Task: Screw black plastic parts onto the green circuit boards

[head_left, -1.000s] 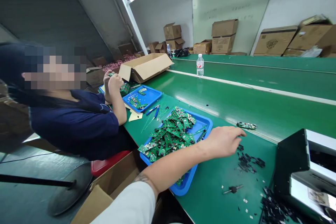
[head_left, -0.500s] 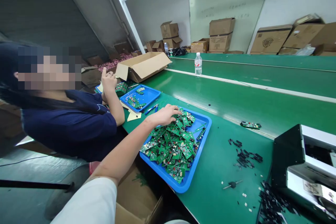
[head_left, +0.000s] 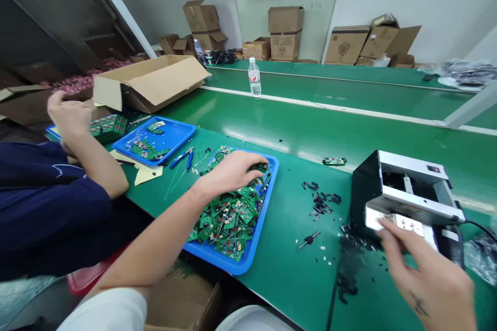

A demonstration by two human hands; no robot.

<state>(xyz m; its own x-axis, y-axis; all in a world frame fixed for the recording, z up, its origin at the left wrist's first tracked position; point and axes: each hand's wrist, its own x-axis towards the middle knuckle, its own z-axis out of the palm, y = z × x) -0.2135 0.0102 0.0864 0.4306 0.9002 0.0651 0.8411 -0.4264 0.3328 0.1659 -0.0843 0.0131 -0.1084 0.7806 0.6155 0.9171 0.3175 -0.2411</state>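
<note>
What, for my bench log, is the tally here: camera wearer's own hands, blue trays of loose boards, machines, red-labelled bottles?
Left hand and right hand: 2
Near tray and far tray: 2
Machine: 1
Red-labelled bottle: 1
Total: 6

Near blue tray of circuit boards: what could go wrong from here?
The circuit boards are heaped loosely, so with the left hand at the pile, one could slide out. The near blue tray sits at the table's near edge, so a bump might spill boards off it. Loose black pieces lie beside the machine, where the right hand is; a passing arm may scatter them.
</note>
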